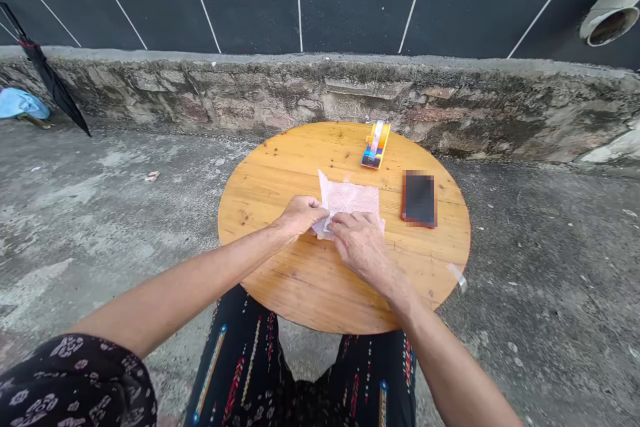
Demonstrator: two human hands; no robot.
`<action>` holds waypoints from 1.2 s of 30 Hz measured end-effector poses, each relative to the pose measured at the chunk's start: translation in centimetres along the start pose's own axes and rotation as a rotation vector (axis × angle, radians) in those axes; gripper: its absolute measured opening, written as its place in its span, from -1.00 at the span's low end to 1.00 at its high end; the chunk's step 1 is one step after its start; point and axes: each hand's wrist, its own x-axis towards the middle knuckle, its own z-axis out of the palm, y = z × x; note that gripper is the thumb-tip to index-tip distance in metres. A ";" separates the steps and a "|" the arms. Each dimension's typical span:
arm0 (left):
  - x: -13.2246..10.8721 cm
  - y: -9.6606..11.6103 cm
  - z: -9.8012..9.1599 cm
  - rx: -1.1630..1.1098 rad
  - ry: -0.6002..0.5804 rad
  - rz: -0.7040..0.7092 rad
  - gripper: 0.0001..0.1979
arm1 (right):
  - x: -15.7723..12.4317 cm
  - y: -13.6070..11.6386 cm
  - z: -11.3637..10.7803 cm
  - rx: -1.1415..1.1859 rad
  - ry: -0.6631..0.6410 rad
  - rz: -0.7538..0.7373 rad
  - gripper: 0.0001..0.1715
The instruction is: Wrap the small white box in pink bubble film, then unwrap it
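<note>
A sheet of pinkish bubble wrap [354,197] lies near the middle of the round wooden table, its far left corner sticking up. At its near left edge my left hand [303,215] is closed, thumb and fingers pinching the wrap. My right hand [361,243] rests on the near right part, palm down, fingers stretched over the sheet. A small whitish patch shows between the two hands; what it is cannot be made out. Whatever lies under my right palm is hidden.
On the round wooden table [270,180], a yellow tape dispenser [376,145] stands at the back and a dark, pixelated rectangular thing [419,199] lies to the right. A clear tape strip [457,276] hangs from the right edge. A black umbrella [53,80] leans against the low stone wall.
</note>
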 end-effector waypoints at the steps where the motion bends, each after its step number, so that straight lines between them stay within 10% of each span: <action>1: 0.1 0.0 -0.1 0.002 0.002 0.000 -0.85 | 0.0 0.0 0.0 0.001 -0.002 0.001 -0.78; 23: -1.5 0.2 -0.6 -0.068 -0.125 0.075 -0.80 | -0.2 1.7 0.0 0.383 0.067 0.073 -0.66; 36: -3.1 -5.0 -0.7 0.601 -0.003 1.089 -0.61 | -0.3 1.6 -0.5 0.391 0.035 0.091 -0.46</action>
